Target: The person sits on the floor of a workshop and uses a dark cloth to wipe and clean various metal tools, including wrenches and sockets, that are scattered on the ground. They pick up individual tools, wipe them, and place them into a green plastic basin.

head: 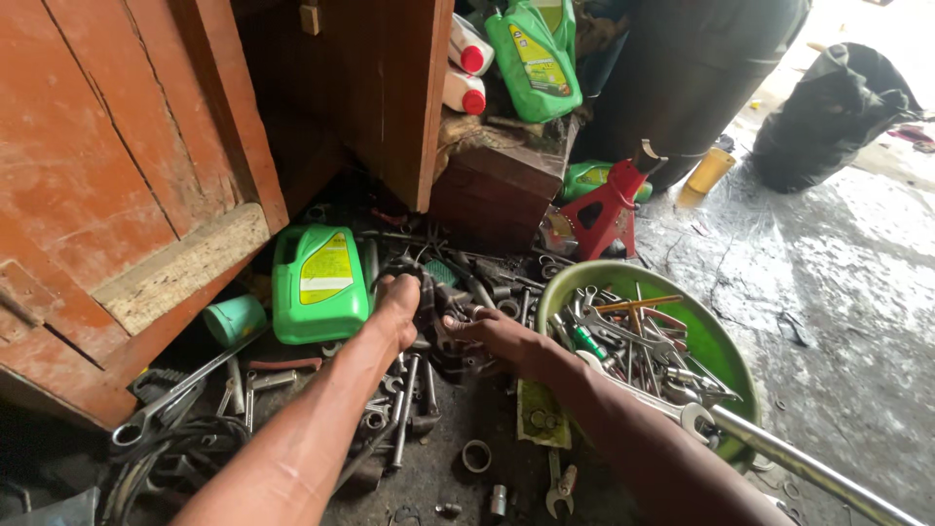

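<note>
My left hand (397, 304) and my right hand (487, 334) reach side by side into a heap of tools on the floor. Both grip a dark, dirty rag (434, 296) that lies among sockets and metal parts. A green plastic jug (319, 283) with a yellow label lies flat just left of my left hand. To the right of my right hand sits a round green basin (722, 343) filled with wrenches, screwdrivers and other tools.
A red wooden cabinet door (117, 175) stands open at left. Several wrenches (166, 404) and sockets litter the floor. A red jack stand (609, 209), more green jugs (534, 56), a black barrel (691, 68) and a metal pipe (808, 468) lie around.
</note>
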